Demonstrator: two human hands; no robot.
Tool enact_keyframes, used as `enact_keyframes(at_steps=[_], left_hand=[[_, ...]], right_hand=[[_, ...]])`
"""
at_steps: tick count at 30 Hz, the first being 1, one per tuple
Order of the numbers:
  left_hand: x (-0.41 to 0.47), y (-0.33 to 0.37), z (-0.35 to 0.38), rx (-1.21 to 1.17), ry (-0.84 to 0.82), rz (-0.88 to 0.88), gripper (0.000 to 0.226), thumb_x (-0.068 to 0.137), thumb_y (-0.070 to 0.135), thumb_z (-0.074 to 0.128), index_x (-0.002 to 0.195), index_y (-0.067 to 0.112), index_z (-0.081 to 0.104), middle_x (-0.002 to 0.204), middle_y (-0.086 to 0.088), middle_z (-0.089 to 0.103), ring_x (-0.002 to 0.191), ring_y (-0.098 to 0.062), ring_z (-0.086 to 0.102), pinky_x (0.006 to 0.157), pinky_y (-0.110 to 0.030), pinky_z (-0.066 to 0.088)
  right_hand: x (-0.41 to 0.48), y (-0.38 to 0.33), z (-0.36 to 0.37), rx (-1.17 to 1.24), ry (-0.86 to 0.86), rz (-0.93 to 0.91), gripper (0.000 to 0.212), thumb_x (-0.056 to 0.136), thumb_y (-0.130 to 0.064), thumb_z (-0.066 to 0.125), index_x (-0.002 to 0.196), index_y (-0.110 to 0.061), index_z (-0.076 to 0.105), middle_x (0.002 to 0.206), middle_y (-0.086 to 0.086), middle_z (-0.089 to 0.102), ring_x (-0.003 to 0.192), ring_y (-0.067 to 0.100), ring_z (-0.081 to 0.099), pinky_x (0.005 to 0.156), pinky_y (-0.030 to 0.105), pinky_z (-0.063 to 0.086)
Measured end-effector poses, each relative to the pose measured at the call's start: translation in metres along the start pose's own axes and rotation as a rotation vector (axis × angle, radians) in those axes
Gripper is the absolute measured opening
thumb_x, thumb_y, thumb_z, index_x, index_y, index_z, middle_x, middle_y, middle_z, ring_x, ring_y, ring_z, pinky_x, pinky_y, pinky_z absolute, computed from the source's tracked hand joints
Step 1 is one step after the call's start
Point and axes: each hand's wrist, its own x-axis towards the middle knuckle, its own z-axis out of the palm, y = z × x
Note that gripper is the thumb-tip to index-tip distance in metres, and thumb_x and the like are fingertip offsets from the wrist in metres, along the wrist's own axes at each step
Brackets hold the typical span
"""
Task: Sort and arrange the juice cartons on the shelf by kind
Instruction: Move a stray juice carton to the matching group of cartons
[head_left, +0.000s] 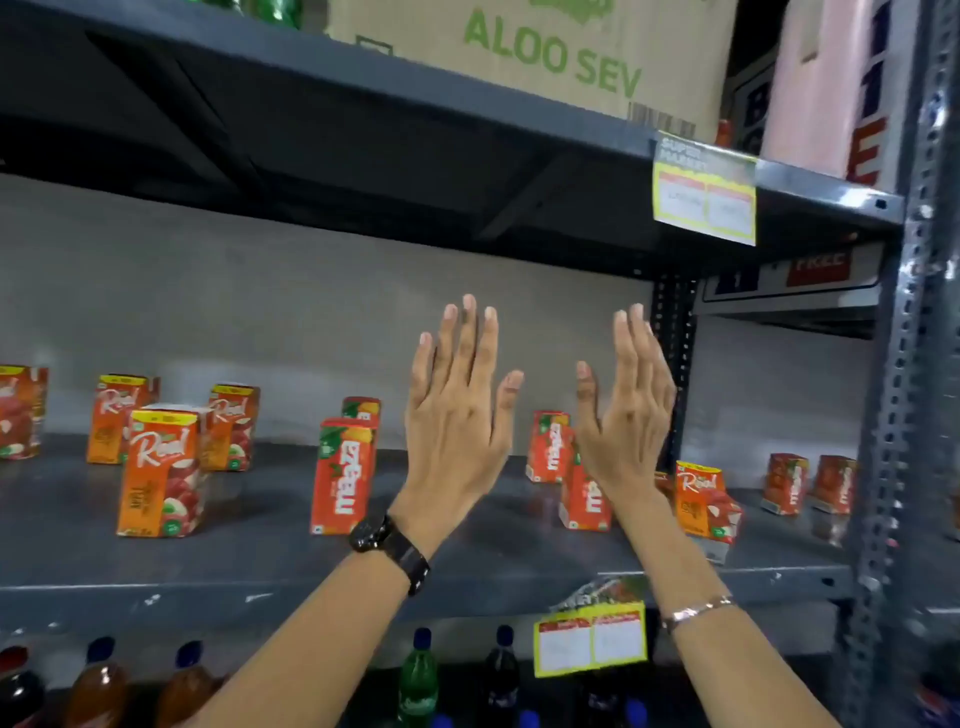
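Observation:
Small juice cartons stand scattered on a grey metal shelf (260, 561). Several orange Real cartons (161, 473) cluster at the left, and one more Real carton (704, 501) stands at the right. Red Maaza cartons stand in the middle (343, 475), behind my hands (550, 447), and at the far right (787, 483). My left hand (457, 415), with a black watch on the wrist, is raised with fingers spread and holds nothing. My right hand (626, 410), with a bracelet on the wrist, is raised beside it, also empty. Both hover in front of the shelf, apart from the cartons.
A cardboard box marked ALOO SEV (545, 57) sits on the shelf above. Yellow price tags hang from the upper shelf's edge (704, 195) and the lower one's (589, 639). Soft-drink bottles (418, 675) stand on the shelf below. A perforated steel upright (898, 415) runs down the right.

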Motion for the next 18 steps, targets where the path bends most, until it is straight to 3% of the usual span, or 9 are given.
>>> enact_keyframes(at_steps=[3,6,10,14,16,18], left_hand=[[-0.027,0.035,0.010,-0.085,-0.107,0.023,0.056,0.098,0.040,0.019,0.147,0.013,0.014,0.155,-0.004,0.010,0.144,-0.017,0.003,0.117,-0.028,-0.008],[-0.068,0.061,0.026,-0.133,-0.262,0.149,0.053,0.097,0.037,0.027,0.143,0.012,0.033,0.151,-0.005,0.030,0.142,-0.020,0.019,0.116,-0.033,0.009],[-0.105,0.065,0.037,-0.054,-0.402,0.278,0.049,0.093,0.042,0.033,0.126,0.014,0.057,0.132,-0.003,0.058,0.128,-0.019,0.047,0.107,-0.037,0.027],[-0.117,0.059,0.045,0.013,-0.453,0.300,0.046,0.089,0.045,0.037,0.110,0.019,0.069,0.114,0.004,0.070,0.111,-0.012,0.061,0.096,-0.036,0.049],[-0.117,0.058,0.048,0.009,-0.461,0.290,0.042,0.087,0.042,0.039,0.106,0.022,0.071,0.109,0.007,0.071,0.104,-0.008,0.065,0.091,-0.035,0.051],[-0.118,0.059,0.048,-0.008,-0.457,0.282,0.039,0.085,0.041,0.041,0.104,0.024,0.071,0.107,0.009,0.072,0.100,-0.005,0.066,0.087,-0.030,0.051]], right_hand=[[-0.008,0.040,-0.033,-0.019,-0.046,0.094,0.053,0.090,-0.035,0.046,0.138,-0.016,0.036,0.145,0.009,0.042,0.129,0.021,0.039,0.106,0.034,0.028],[-0.022,0.093,-0.067,-0.021,-0.178,0.258,0.058,0.082,-0.035,0.054,0.134,-0.013,0.042,0.138,0.013,0.047,0.126,0.028,0.043,0.105,0.042,0.033],[-0.032,0.139,-0.095,0.043,-0.520,0.602,0.072,0.078,-0.037,0.069,0.138,-0.014,0.037,0.142,0.016,0.041,0.123,0.023,0.042,0.103,0.043,0.031],[-0.043,0.154,-0.093,0.157,-0.784,0.701,0.066,0.075,-0.034,0.071,0.131,-0.011,0.045,0.132,0.011,0.052,0.119,0.023,0.048,0.107,0.042,0.031],[-0.047,0.156,-0.090,0.260,-0.787,0.748,0.059,0.073,-0.029,0.073,0.124,-0.014,0.048,0.113,-0.002,0.057,0.107,0.018,0.053,0.099,0.033,0.038],[-0.048,0.157,-0.090,0.398,-0.746,0.813,0.055,0.072,-0.023,0.075,0.119,-0.019,0.048,0.106,-0.008,0.058,0.105,0.017,0.055,0.083,0.022,0.042]])
